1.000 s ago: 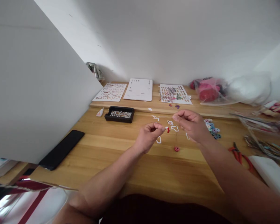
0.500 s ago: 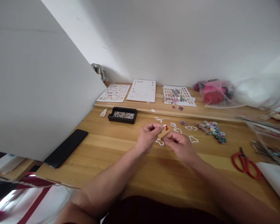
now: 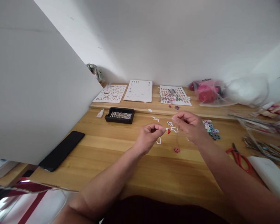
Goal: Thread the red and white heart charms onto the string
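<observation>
Your left hand [image 3: 148, 137] pinches a red-and-white piece [image 3: 169, 131], your right hand [image 3: 190, 126] apparently pinches thin thread [image 3: 177, 138], and tugging too hard could drag the red spool [image 3: 176, 150].

Tabletop [image 3: 112, 140]: wood; black phone [image 3: 62, 151], small white bottle [image 3: 100, 113], black tray [image 3: 119, 121], white cutouts [image 3: 159, 141], coloured bobbins [image 3: 215, 131], red-handled scissors [image 3: 239, 159]
Shelf [image 3: 155, 99]: wood; three patterned sheets [image 3: 138, 91], plastic bags [image 3: 208, 94]

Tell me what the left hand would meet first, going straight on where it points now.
Past the small red and white piece the left hand holds, probably the bare right hand. The white curved outline seems lower, on the brown wooden table, but depth is unclear.
</observation>
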`<state>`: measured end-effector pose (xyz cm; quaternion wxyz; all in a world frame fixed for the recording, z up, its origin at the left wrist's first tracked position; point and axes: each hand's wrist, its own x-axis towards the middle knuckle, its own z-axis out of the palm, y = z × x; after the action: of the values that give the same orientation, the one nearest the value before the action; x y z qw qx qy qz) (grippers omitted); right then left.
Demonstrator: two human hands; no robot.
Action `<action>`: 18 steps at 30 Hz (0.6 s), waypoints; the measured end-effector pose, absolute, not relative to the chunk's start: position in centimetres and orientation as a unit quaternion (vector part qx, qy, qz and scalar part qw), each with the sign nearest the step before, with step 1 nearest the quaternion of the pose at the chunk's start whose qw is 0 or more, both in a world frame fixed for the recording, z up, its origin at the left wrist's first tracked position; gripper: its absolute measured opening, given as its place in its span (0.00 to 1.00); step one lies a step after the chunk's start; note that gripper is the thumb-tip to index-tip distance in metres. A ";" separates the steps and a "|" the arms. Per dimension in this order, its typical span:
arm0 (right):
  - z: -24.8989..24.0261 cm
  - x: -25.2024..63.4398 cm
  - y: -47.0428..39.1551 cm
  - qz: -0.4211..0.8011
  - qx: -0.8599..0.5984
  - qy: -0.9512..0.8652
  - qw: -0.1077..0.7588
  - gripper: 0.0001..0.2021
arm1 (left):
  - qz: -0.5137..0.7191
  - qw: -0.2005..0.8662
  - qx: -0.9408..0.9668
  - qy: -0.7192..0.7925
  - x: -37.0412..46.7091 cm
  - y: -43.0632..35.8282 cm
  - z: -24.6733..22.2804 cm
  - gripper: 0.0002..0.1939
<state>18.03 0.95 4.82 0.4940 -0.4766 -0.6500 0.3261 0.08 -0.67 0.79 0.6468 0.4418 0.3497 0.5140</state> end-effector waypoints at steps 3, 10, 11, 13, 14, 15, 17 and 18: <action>2.4 17.8 1.9 0.435 -0.475 -0.578 0.501 0.11 | 0.500 0.687 0.406 0.338 0.1 -0.7 1.2 0.16; -0.7 15.4 -0.6 0.603 -0.475 -0.449 0.458 0.14 | 0.537 0.669 0.381 0.344 0.1 -0.2 0.6 0.16; -0.5 15.2 -1.2 0.599 -0.478 -0.469 0.438 0.13 | 0.549 0.656 0.381 0.351 0.1 -0.1 0.5 0.15; 0.4 14.9 -2.5 0.548 -0.486 -0.546 0.408 0.11 | 0.569 0.622 0.393 0.368 0.2 0.0 0.2 0.15; 1.1 14.9 -3.0 0.505 -0.484 -0.596 0.395 0.11 | 0.575 0.603 0.405 0.377 0.2 0.0 0.1 0.14; 1.9 14.9 -3.5 0.460 -0.482 -0.636 0.390 0.11 | 0.578 0.585 0.420 0.384 0.2 0.0 0.0 0.13; 3.5 15.1 -4.2 0.402 -0.481 -0.676 0.387 0.11 | 0.576 0.556 0.451 0.395 0.1 0.0 -0.1 0.12; 4.3 15.3 -4.3 0.385 -0.482 -0.680 0.397 0.11 | 0.570 0.551 0.462 0.398 0.0 0.0 -0.1 0.12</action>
<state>15.25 -4.29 4.27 0.3975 -0.4816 -0.6796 0.3849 0.04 -0.05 -0.14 0.5505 0.4618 0.3978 0.5705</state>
